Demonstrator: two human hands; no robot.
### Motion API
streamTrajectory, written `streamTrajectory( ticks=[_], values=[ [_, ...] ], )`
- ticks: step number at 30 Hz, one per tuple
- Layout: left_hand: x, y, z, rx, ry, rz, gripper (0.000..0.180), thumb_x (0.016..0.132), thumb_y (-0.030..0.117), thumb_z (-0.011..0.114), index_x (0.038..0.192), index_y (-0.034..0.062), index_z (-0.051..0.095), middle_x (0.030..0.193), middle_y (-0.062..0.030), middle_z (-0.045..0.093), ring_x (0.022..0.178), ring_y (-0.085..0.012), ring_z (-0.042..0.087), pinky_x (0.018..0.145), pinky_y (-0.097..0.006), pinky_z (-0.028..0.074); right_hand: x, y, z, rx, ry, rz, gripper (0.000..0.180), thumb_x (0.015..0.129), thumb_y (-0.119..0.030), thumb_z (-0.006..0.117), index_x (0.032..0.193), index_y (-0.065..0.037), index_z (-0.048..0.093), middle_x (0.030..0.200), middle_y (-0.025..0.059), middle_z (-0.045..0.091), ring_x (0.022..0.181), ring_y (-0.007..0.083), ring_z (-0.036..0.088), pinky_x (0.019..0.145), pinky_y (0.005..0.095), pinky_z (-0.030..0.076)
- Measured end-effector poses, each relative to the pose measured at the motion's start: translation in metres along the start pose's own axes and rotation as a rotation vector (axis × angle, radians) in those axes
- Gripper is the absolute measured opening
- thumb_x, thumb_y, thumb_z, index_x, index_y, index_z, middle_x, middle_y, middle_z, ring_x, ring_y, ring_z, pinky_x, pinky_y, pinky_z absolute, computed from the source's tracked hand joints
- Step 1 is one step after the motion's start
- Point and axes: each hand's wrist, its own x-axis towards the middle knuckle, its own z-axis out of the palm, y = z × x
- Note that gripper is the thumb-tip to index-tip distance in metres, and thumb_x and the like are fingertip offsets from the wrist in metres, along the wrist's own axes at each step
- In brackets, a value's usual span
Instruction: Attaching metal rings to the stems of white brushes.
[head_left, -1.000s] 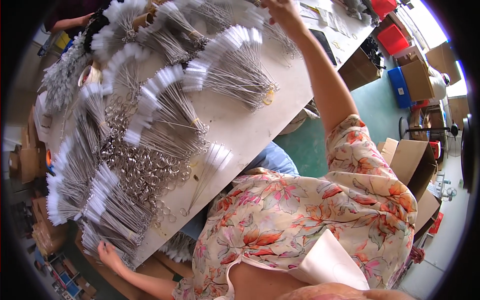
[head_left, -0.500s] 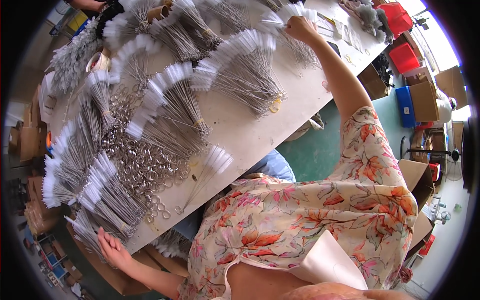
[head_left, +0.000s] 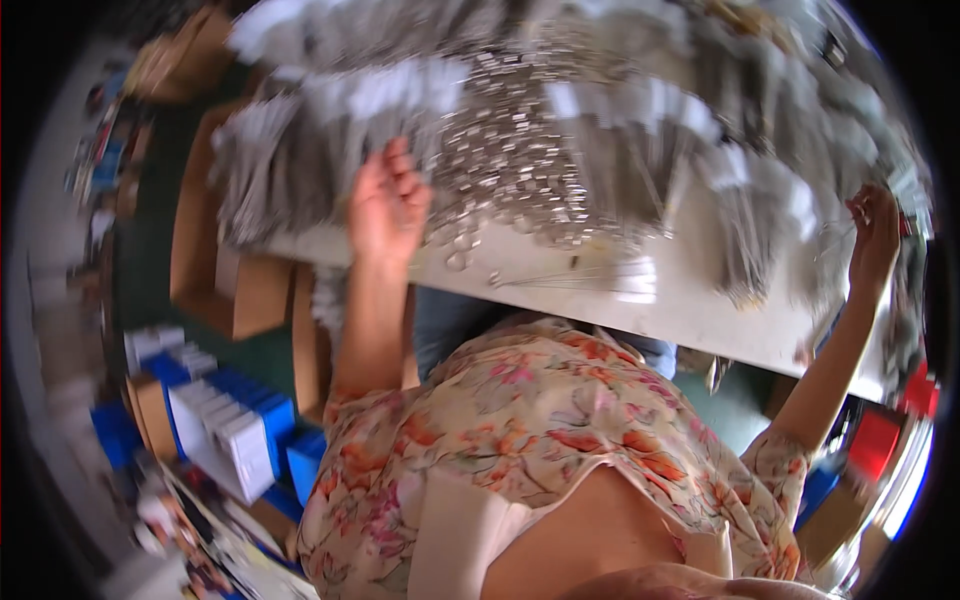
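Observation:
My left hand (head_left: 390, 205) is raised over the near left part of the table, palm up. Its fingers are loosely curled and apart, with nothing seen in them. Behind it stand bunches of wire-handled brushes with white bristles (head_left: 290, 160). To its right lies a heap of metal split rings (head_left: 510, 150). At the far right my right hand (head_left: 873, 225) is stretched out beside more brushes. Its fingers are smeared by motion, so whether they hold anything is unclear. A few loose brushes (head_left: 590, 278) lie near the table's front edge, between the hands.
The white table (head_left: 700, 325) crosses in front of me. Cardboard boxes (head_left: 235, 270) stand at its left end, on the green floor. Blue and white boxes (head_left: 225, 420) are behind them. Red bins (head_left: 873, 443) stand at the lower right.
The view has swung left and is blurred, so the table now runs nearly level. My right hand is away from the brushes at the far edge. My left hand appears over the table's front.

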Motion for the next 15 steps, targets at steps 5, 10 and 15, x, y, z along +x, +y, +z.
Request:
streamTrajectory(
  ticks=[5,10,15],
  values=[
    [-0.037,-0.010,-0.003,-0.195,-0.006,0.000,0.027,0.093,0.020,0.041,0.101,-0.0029,0.054,0.070,-0.0010,0.047,0.055,-0.0077,0.037,0.039,-0.019,0.027,-0.039,-0.040,0.160,0.395,-0.568,0.047,0.023,0.094,-0.018,0.041,0.106,-0.001,0.051,0.098,0.0101,0.056,0.093,0.0196,0.057,0.078,0.0328,0.051],
    [-0.059,-0.014,0.020,0.356,0.049,0.145,0.028,0.092,0.024,0.048,0.102,-0.0010,0.057,0.065,0.0007,0.051,0.045,-0.0045,0.037,0.037,-0.018,0.029,-0.090,-0.069,0.280,0.765,-0.812,0.273,0.019,0.094,-0.015,0.039,0.100,-0.003,0.052,0.108,0.0133,0.055,0.103,0.0223,0.053,0.088,0.0423,0.048],
    [-0.050,-0.027,0.051,0.829,-0.246,0.347,0.021,0.089,0.010,0.052,0.105,-0.0017,0.057,0.068,-0.0021,0.054,0.051,-0.0069,0.051,0.042,-0.019,0.040,-0.137,-0.091,0.331,0.720,-0.771,0.391,0.020,0.095,-0.021,0.039,0.096,-0.004,0.050,0.100,0.0112,0.055,0.094,0.0166,0.056,0.077,0.0334,0.051]
  ],
)
